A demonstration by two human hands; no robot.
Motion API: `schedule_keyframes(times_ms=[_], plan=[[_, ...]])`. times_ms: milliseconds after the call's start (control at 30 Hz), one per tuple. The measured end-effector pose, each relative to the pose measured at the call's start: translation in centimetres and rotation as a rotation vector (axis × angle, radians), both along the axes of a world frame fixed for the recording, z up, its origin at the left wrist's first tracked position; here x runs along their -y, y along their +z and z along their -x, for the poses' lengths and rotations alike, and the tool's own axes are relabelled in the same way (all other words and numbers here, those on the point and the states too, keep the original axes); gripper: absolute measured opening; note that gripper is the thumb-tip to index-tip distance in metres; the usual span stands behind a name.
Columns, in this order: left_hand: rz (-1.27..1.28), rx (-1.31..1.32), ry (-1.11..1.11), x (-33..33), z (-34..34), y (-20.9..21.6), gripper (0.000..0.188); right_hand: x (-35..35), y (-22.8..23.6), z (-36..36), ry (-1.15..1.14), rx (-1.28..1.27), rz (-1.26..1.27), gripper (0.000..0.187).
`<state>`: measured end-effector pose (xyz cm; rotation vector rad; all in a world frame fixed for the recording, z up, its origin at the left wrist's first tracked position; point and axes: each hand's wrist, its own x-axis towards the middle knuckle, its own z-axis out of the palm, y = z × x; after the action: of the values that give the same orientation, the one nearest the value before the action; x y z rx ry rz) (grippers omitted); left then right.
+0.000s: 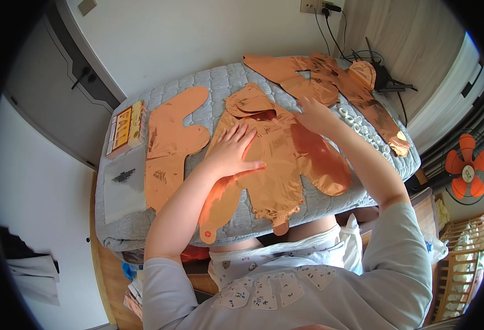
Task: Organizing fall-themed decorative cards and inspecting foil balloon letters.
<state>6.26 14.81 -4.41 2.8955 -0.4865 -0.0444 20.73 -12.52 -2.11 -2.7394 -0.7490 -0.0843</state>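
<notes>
A flat, uninflated copper-coloured foil balloon (278, 157) lies before me on the quilted mattress, with rounded limb-like lobes and a folded flap at its far end. My left hand (232, 147) rests palm down on its left part, fingers spread. My right hand (314, 116) is over its far right edge, close to more foil, with the fingers stretched out and nothing visible in them. Left of it lies another flat copper foil balloon (168, 146) with curved lobes. Further copper foil pieces (313, 82) overlap at the far right.
Several small white rings (363, 131) lie on the mattress (220, 77) at the right. A yellow and white box (127, 127) and a clear plastic sheet (122, 190) are at the left. A black router (386, 80) with cables stands behind; an orange-bladed fan (467, 171) is at the right.
</notes>
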Motion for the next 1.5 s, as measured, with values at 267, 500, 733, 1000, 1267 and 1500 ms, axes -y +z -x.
schedule_keyframes(times_ms=[267, 500, 733, 1000, 1267, 1500], plan=[[-0.043, 0.019, -0.013, -0.2, 0.1, 0.5, 0.111, 6.7, 3.7, 8.4, -0.052, -0.287, 0.021, 0.05], [-0.049, 0.039, -0.019, 0.1, 0.2, 0.9, 0.108, 8.2, 2.1, 8.7, -0.067, -0.298, -0.13, 0.048], [-0.016, 0.044, -0.005, -0.2, 0.3, 0.4, 0.107, 8.1, 4.8, 8.7, -0.075, -0.807, -0.31, 0.031], [-0.018, 0.017, 0.012, 0.5, 0.5, 1.3, 0.102, 4.4, 3.8, 8.8, 0.199, -1.159, -0.77, 0.033], [0.007, 0.057, -0.01, -0.3, 0.4, 0.4, 0.097, -1.2, 3.3, 9.9, 0.417, -0.886, -0.357, 0.044], [0.008, 0.127, -0.062, -0.9, -0.8, -1.2, 0.097, -1.3, 0.5, 6.6, 0.315, -0.017, -0.255, 0.047]])
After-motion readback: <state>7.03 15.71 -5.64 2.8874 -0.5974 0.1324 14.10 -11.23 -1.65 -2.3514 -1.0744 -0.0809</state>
